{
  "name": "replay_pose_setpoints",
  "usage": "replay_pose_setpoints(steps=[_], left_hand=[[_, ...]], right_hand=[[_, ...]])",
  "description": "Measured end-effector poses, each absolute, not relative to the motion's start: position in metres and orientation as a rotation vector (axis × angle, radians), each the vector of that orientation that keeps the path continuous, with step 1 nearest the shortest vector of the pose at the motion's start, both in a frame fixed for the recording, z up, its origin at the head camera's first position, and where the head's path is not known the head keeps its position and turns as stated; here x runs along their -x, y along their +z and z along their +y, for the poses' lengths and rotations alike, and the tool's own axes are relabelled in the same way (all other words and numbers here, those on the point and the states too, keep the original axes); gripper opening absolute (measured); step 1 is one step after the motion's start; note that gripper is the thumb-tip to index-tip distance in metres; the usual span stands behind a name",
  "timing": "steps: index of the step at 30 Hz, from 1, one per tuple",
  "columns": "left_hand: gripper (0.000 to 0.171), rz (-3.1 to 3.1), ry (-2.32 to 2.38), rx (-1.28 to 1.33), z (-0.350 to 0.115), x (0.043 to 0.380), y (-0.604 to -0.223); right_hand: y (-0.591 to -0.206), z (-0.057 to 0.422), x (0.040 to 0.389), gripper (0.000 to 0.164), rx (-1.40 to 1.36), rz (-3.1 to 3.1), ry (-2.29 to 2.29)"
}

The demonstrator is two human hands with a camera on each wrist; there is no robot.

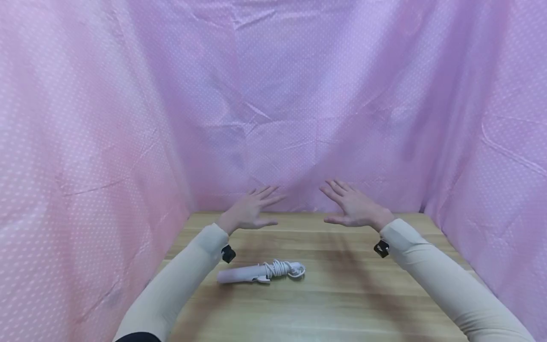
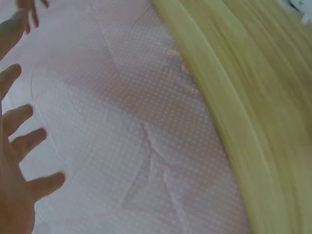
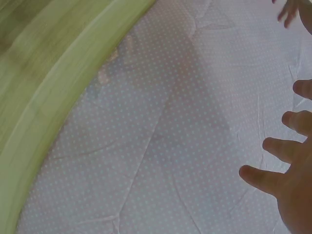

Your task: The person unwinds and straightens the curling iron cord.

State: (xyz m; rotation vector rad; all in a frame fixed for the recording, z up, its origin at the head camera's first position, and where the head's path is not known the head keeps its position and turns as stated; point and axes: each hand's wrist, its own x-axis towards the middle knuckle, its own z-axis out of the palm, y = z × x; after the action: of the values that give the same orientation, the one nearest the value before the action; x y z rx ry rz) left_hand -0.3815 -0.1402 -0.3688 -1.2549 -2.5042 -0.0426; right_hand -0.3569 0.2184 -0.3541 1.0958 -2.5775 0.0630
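A white hair-styling iron (image 1: 241, 274), with its white cord (image 1: 279, 269) wound around one end, lies on the wooden table left of centre. Above the table's far edge, my left hand (image 1: 252, 209) hovers with fingers spread, holding nothing. Opposite it, my right hand (image 1: 355, 205) is likewise raised, its fingers apart and free of any object. Both hands are beyond the iron and touch neither it nor each other. In the left wrist view, spread fingers of the left hand (image 2: 17, 180) show at the left edge. The right wrist view has the right hand (image 3: 297, 180) at its right side.
A pink dotted cloth (image 1: 282, 104) hangs behind the table and along both sides. The wooden table (image 1: 316, 308) ends at the back against this cloth. Small dark wrist cameras sit under the left sleeve (image 1: 188, 270) and right sleeve (image 1: 444, 270).
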Motion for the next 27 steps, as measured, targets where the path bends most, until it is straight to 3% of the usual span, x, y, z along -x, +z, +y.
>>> replay_pose_setpoints(steps=[8,18,27], left_hand=[[0.075,-2.66,-0.385,1.239,-0.176,0.365,-0.402],[0.061,-2.734,-0.57,1.182,-0.204,0.337,-0.466],[0.06,-2.834,-0.694,1.16,-0.223,0.322,-0.507]], right_hand=[[-0.362,0.213,0.357,0.089,-1.125,-2.641,0.306],[-0.388,0.197,0.36,0.071,-1.202,-2.52,0.55],[-0.422,0.178,0.358,0.055,-1.187,-2.505,0.622]])
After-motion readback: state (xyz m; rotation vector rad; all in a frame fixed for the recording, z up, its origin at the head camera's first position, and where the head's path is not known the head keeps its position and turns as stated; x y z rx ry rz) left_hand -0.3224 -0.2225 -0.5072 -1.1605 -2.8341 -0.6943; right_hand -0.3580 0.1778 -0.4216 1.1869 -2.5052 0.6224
